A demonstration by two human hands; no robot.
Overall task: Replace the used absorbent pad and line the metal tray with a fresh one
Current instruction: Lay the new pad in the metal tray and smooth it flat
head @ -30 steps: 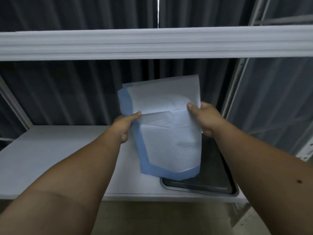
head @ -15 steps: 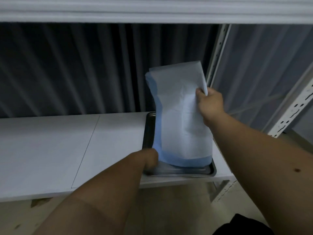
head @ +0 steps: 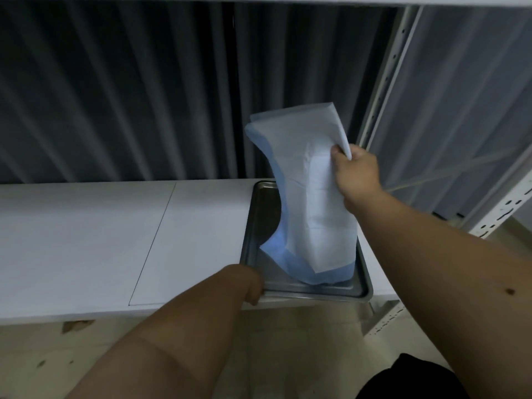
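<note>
A white absorbent pad [head: 311, 197] with a blue border hangs upright over the metal tray [head: 253, 226]. Its bottom blue edge touches the tray floor. My right hand [head: 357, 174] pinches the pad's upper right edge and holds it up. The tray sits at the right end of the white shelf, its front rim at the shelf edge. My left hand [head: 250, 286] grips the tray's front left corner, fingers curled over the rim.
The white shelf [head: 100, 240] stretches left of the tray, with a seam line across it. A perforated white upright [head: 385, 73] stands behind right, another post [head: 506, 205] at far right. Dark pleated curtain covers the back. Beige floor lies below.
My left hand let go of the pad and dropped to the tray's front corner. My right hand lowered the pad until its bottom edge met the tray. The camera tilted down.
</note>
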